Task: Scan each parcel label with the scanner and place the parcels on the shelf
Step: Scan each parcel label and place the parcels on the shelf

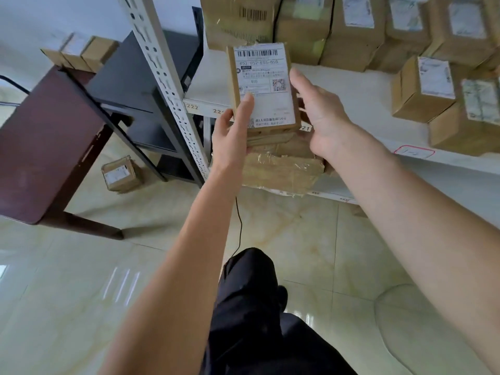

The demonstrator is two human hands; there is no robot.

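1. A small cardboard parcel point(263, 87) is held up in front of the shelf's near edge, its white shipping label point(266, 85) with a barcode at the top facing the person.
2. The left hand point(234, 131) holds the parcel at its lower left corner; the thumb lies on the label and the other fingers are behind the box.
3. The right hand point(318, 115) touches the right side of the parcel with fingers nearly straight and close together; I cannot tell how firmly it grips.
4. Just below the parcel a bigger taped parcel point(281, 166) lies on the edge of a lower shelf board.
5. The white shelf point(359, 96) carries many brown boxes point(424, 90) at the far and right side, and number stickers are on its front edge.
6. To the left stand a perforated white upright point(162, 77), a black rack point(130, 85) and a dark red table point(46, 139).
7. One small box point(120, 174) lies on the tiled floor point(311, 253) under the table, and a thin black cable point(239, 226) hangs down near the left forearm.
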